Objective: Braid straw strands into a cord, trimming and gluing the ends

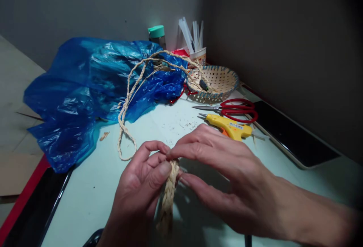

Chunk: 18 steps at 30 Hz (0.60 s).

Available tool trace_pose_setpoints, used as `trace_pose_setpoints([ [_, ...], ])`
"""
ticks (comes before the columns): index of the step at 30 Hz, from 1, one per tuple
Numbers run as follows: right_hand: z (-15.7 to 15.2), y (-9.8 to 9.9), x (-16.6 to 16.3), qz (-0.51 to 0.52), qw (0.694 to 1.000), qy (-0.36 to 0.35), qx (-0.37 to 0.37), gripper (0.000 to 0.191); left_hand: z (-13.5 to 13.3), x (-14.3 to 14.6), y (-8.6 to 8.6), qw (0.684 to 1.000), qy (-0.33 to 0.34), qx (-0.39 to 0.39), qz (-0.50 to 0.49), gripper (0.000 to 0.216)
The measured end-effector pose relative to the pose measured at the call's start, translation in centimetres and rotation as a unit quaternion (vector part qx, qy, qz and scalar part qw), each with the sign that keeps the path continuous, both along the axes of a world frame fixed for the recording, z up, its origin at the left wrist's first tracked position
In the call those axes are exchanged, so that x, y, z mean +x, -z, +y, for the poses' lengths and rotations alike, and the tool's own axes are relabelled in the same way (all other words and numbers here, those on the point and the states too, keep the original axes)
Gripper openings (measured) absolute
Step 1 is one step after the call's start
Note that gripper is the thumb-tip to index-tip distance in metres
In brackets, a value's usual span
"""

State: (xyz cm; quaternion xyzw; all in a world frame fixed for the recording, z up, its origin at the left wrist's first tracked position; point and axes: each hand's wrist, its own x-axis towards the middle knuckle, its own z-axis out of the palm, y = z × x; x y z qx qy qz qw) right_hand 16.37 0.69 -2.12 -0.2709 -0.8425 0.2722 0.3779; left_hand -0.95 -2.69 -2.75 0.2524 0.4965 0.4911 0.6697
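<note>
A thick braid of pale straw-like fibre (168,198) hangs down between my hands, its upper end at my fingertips. My left hand (141,182) is closed on the braid, with the thumb pressed along its left side near the top. From the right, my right hand (224,175) reaches over and pinches the same top end between fingers and thumb. The fingers partly hide that end. Beyond my left hand, a thin twisted fibre cord (122,122) forms a long loop over the table and up across a blue plastic bag (93,76).
A woven basket (224,78) stands at the back with cord in it, near a paper cup (200,55) of glue sticks and a green-lidded bottle (157,32). Red-handled scissors (238,109), a yellow glue gun (232,126) and a dark tablet (292,133) lie to the right.
</note>
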Motion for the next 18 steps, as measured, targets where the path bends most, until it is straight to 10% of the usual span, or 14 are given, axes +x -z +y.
trace_pose_setpoints([
  [18,1.7,0.9,0.8,-0.040,0.999,-0.018,0.030,0.020,0.0,0.1,0.4,0.997,0.060,0.012,0.043,0.035],
])
